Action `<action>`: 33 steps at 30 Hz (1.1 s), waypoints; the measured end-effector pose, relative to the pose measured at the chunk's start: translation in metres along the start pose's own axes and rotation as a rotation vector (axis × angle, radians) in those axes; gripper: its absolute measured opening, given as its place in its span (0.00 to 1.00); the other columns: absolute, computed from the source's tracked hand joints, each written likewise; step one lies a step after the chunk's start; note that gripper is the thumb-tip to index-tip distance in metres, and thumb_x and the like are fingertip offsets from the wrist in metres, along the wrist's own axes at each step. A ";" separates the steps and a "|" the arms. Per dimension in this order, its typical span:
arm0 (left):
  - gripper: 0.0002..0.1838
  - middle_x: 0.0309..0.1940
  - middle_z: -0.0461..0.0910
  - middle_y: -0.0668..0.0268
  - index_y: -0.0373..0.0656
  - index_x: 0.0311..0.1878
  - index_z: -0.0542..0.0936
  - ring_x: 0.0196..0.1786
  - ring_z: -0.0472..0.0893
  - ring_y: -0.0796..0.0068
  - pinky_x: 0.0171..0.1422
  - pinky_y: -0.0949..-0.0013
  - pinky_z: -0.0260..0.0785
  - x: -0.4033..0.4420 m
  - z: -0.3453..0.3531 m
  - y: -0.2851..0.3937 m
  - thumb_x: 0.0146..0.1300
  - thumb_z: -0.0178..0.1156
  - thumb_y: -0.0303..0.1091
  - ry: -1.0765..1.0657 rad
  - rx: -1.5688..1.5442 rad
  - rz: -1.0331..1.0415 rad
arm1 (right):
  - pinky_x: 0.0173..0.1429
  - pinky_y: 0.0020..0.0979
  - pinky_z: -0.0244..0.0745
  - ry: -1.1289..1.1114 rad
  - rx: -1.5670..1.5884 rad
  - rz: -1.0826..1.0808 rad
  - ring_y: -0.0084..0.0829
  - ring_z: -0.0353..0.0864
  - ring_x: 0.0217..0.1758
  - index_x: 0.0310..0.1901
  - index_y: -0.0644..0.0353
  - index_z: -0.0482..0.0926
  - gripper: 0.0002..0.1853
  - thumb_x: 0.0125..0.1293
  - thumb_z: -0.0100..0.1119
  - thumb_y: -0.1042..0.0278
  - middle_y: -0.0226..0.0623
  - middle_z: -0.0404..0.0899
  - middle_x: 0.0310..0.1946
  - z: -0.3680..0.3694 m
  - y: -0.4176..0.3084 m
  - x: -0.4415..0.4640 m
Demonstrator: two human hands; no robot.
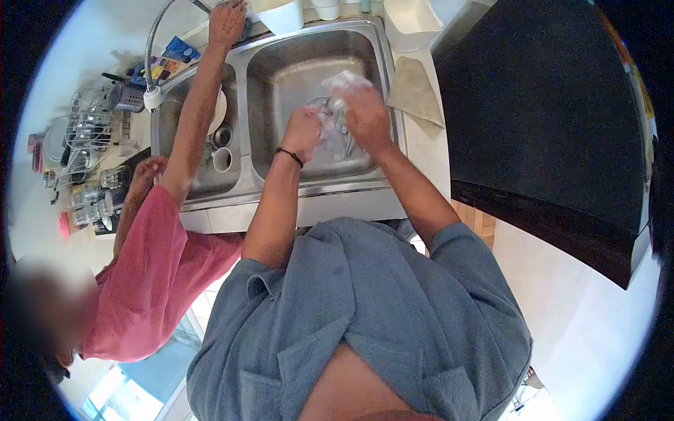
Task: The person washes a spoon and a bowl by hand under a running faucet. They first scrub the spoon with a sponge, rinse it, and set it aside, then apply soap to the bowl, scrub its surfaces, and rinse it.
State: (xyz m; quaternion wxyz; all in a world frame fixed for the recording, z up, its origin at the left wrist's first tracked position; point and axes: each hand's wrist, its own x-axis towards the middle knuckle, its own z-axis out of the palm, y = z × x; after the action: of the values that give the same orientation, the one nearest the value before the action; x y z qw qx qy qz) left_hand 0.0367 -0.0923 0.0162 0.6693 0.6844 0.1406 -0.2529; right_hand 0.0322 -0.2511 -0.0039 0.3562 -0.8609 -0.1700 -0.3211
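Over the right basin of the steel sink, both my hands are covered in white suds. My left hand, with a black band on the wrist, is closed around something hidden by foam and fingers. Close beside it, my right hand is curled against a foamy white bundle; whether that is a sponge or only lather, I cannot tell. Shiny, thin pieces that look like cutlery show below and between my hands. A clear, rounded edge near my left fingers is too blurred to name.
At left, a co-worker in a red shirt reaches one arm across the left basin, which holds a white mug and plate. A dish rack stands farther left. A cloth and white tub sit right.
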 end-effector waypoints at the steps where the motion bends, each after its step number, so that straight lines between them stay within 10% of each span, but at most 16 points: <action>1: 0.14 0.34 0.78 0.68 0.46 0.44 0.79 0.33 0.75 0.76 0.32 0.69 0.67 0.001 -0.001 -0.001 0.66 0.42 0.29 -0.006 -0.008 -0.011 | 0.57 0.43 0.72 -0.043 0.014 -0.049 0.48 0.77 0.52 0.47 0.56 0.81 0.23 0.48 0.51 0.82 0.47 0.78 0.49 0.001 -0.010 -0.005; 33: 0.14 0.31 0.78 0.71 0.46 0.48 0.79 0.29 0.74 0.78 0.29 0.70 0.66 0.006 -0.006 -0.016 0.65 0.46 0.31 0.011 -0.062 -0.015 | 0.60 0.42 0.72 -0.032 0.081 -0.034 0.48 0.77 0.55 0.48 0.54 0.82 0.25 0.46 0.51 0.83 0.47 0.77 0.53 0.003 -0.010 -0.015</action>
State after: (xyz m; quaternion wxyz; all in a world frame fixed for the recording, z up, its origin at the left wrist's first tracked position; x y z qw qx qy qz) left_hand 0.0340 -0.0864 -0.0003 0.6874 0.6638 0.1570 -0.2495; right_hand 0.0170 -0.2426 -0.0106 0.3825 -0.8478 -0.2030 -0.3062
